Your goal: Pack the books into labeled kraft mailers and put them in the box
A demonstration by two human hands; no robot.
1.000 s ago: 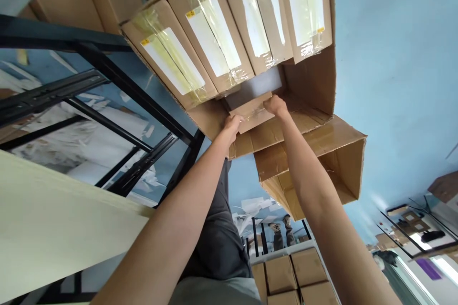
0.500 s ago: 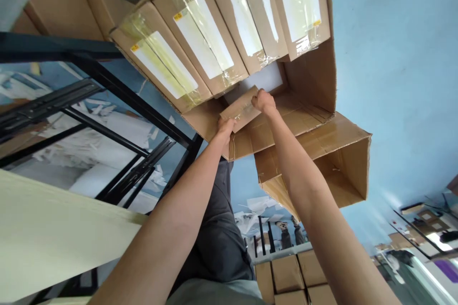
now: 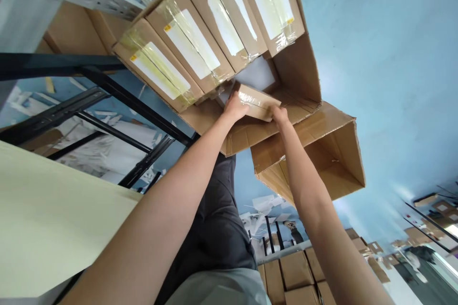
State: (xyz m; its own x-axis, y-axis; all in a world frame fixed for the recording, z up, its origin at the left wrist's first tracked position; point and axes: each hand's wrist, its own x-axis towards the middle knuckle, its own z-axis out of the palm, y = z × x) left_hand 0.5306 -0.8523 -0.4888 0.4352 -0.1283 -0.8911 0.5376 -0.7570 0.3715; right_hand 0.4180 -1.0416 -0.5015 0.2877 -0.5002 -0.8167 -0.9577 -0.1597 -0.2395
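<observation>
Inside the lower front of a large open cardboard carton (image 3: 298,69), both hands grip a small brown cardboard box (image 3: 258,102) with shiny clear tape on it. My left hand (image 3: 236,106) is closed around its left end. At the lower right end, my right hand (image 3: 279,113) is closed on the edge. The box tilts, its right end lower than its left. Just above it, a row of brown boxes with white labels (image 3: 193,44) and clear tape fills the upper part of the carton. A white surface (image 3: 256,74) shows behind the held box.
Another open carton (image 3: 332,157) stands below and right of the large one. Black metal framing (image 3: 136,100) runs along the left, near a pale tabletop (image 3: 60,219). Stacked brown boxes (image 3: 295,269) lie below. A blue floor (image 3: 379,57) spans the right.
The small box has turned, so its right end now points down instead of up. My left hand has risen toward the labelled boxes, and my right hand has moved lower. The view has shifted slightly.
</observation>
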